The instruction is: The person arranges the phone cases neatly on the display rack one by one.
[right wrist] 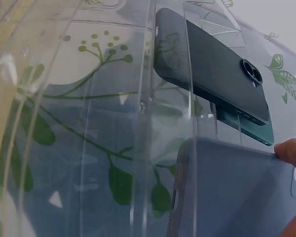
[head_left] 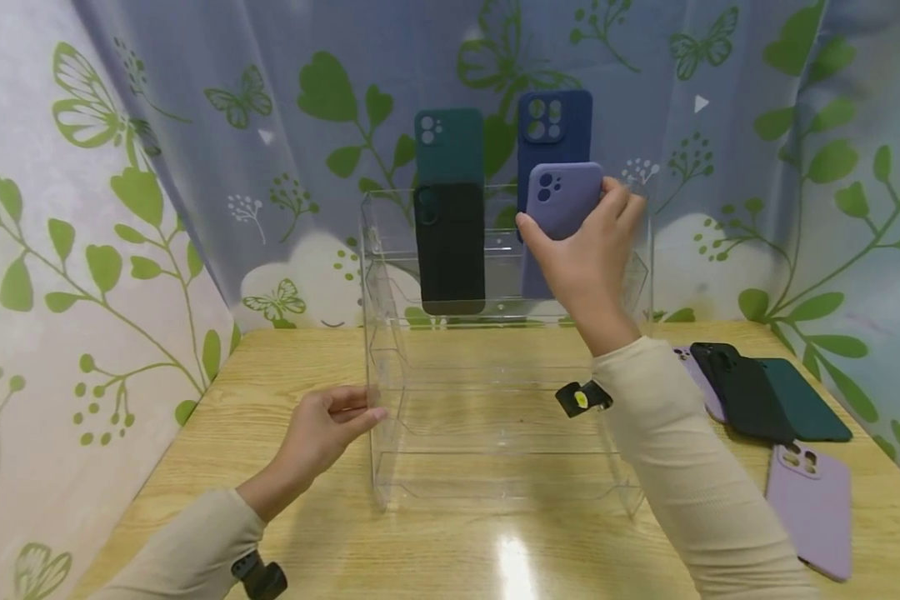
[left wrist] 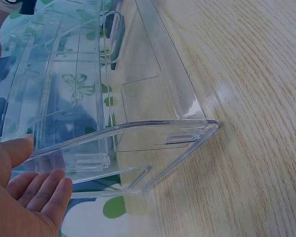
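Head view: we look down at a clear plastic rack [head_left: 385,333] standing upright on a wooden table [head_left: 420,542], before a leaf-patterned curtain [head_left: 390,50]. Our right hand [head_left: 592,262] pinches a bluish-purple phone case [head_left: 566,196] across its width, thumb at the left edge, fingers round the right. That case is upright at the right of the rack's top tier, in front of a taller dark blue case [head_left: 577,125]. Its lower end shows through the clear plastic, but we cannot tell whether it rests on the shelf. Well to its left, a black case [head_left: 450,258] stands before a green case [head_left: 450,146]. Our left hand [head_left: 322,433] holds the rack's left side wall between thumb and fingers; how firmly, we cannot tell. On the table at the right lie a pale purple case [head_left: 813,512] and other loose cases [head_left: 750,400].

To do this step well, we would judge it best to guide the case straight down, square with the blue one behind, and loosen our pinch only once the shelf bears its weight. Our left hand should brace the rack, since an uneven push could slide or tip it
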### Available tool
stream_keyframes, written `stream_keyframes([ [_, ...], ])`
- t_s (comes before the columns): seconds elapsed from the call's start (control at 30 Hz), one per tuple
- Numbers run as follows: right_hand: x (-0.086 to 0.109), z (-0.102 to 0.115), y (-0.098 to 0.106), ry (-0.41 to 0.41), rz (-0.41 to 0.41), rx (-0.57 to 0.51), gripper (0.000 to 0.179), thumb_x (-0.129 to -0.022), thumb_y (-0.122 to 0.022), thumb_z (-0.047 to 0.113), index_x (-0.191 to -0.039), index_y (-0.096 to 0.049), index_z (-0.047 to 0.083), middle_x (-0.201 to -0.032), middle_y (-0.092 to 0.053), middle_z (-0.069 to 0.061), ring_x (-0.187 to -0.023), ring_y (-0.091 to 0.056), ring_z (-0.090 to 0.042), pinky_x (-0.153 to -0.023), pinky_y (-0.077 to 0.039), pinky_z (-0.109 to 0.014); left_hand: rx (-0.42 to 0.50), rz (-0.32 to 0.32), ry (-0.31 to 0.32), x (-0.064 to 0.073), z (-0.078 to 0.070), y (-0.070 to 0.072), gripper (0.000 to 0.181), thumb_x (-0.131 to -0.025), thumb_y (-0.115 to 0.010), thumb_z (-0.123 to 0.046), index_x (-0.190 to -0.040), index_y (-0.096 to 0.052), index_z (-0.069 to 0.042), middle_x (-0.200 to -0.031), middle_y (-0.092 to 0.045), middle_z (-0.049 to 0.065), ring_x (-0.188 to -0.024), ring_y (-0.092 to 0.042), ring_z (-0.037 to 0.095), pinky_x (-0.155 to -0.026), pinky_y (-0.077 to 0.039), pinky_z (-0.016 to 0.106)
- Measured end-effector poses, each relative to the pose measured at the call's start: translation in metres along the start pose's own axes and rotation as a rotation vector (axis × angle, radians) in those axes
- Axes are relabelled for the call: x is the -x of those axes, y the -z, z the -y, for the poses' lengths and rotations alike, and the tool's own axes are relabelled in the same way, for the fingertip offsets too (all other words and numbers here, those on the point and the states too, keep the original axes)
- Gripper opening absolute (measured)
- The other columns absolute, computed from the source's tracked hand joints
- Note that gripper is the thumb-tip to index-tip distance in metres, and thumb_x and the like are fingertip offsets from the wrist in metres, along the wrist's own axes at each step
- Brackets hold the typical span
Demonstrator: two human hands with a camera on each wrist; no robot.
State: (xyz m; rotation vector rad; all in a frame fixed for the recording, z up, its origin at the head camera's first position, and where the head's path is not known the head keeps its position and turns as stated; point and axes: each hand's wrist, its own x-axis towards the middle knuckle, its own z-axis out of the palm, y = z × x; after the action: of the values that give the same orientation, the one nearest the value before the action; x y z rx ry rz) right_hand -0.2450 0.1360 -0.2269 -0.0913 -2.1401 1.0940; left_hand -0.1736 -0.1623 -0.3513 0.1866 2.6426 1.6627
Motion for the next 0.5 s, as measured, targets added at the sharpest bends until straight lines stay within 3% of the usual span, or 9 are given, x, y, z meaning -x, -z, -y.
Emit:
stream_keyframes([
  [0.3, 0.006, -0.005, -0.011, -0.004, -0.004, 0.062, 0.087, -0.078, -0.074, 0.049, -0.139, -0.030, 0.005, -0.127, -0.030, -0.018, -0.114, -0.032, -0.031, -0.084, -0.042, -0.042, -0.002, 0.003, 0.003, 0.000, -0.001, 0.000, 0.045, -0.089, -0.071, -0.020, -0.126, -0.060, 0.003, -0.119, -0.064, 0.021, -0.105, -0.066, 0.029, -0.086, -0.056, 0.034],
  [0.5, 0.007, -0.005, -0.016, -0.010, -0.037, 0.073, 0.090, -0.080, -0.073, 0.049, -0.146, -0.024, 0.010, -0.128, -0.029, -0.017, -0.116, -0.033, -0.032, -0.084, -0.042, -0.044, -0.010, 0.006, -0.001, 0.002, 0.000, 0.001, 0.045, -0.089, -0.070, -0.021, -0.126, -0.060, 0.003, -0.120, -0.063, 0.022, -0.106, -0.065, 0.029, -0.085, -0.056, 0.035],
])
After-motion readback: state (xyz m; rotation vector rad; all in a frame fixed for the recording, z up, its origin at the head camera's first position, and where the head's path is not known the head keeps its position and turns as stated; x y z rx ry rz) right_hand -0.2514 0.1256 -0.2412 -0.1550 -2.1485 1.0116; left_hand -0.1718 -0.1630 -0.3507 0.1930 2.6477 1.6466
